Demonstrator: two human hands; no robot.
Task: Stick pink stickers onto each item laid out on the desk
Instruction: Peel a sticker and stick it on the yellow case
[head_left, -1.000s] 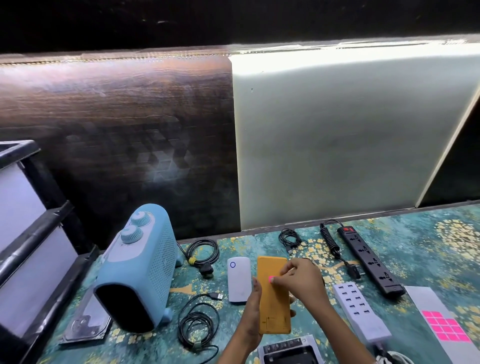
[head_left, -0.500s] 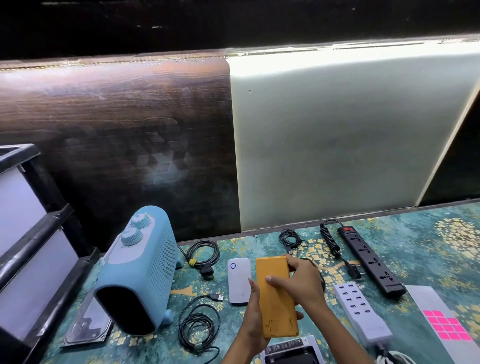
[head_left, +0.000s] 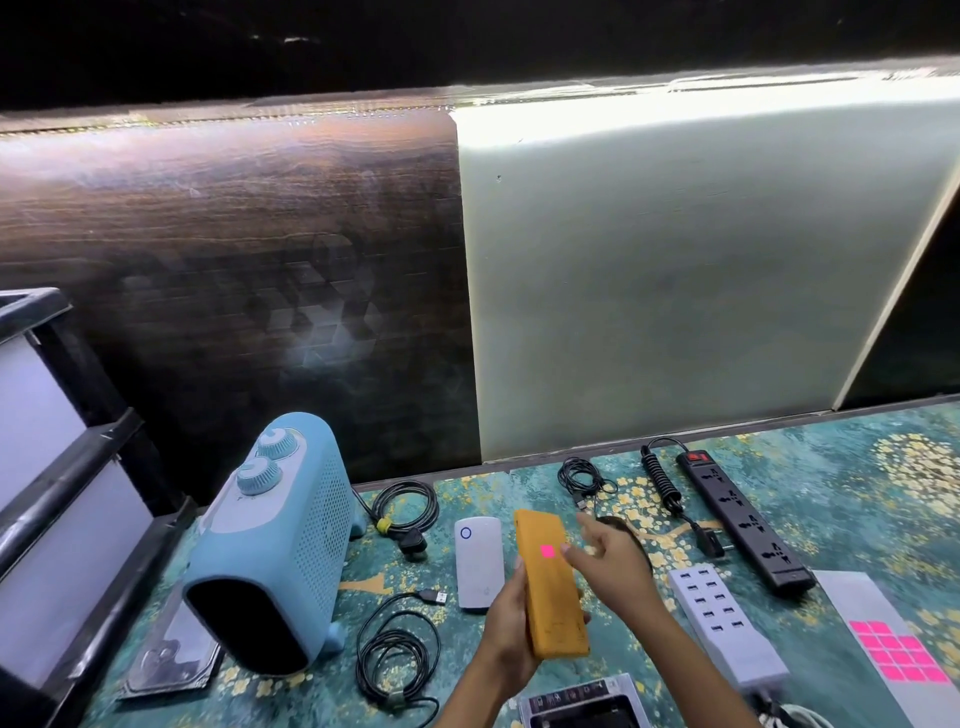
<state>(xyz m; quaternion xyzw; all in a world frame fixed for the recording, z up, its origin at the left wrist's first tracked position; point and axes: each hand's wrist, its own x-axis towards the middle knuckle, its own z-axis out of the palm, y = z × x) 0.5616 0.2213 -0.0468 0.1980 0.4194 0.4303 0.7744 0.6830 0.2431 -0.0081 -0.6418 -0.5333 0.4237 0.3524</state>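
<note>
My left hand (head_left: 506, 631) grips the lower part of an orange slab-shaped device (head_left: 551, 587), held above the desk. A pink sticker (head_left: 547, 551) sits on its upper face. My right hand (head_left: 610, 564) hovers just right of the device with loose fingers, holding nothing and blurred by motion. A grey sheet (head_left: 878, 613) with several pink stickers (head_left: 901, 657) lies at the right edge of the desk.
On the patterned desk lie a blue heater (head_left: 280, 551), a white power bank (head_left: 478, 561), coiled black cables (head_left: 397, 657), a black power strip (head_left: 740, 522), a white multi-port charger (head_left: 722, 623), a drive in a clear case (head_left: 176, 660) and a tray-like device (head_left: 582, 704).
My right hand has lifted off the orange device and drawn away to the right, uncovering the pink sticker stuck on its face. The left hand keeps its hold.
</note>
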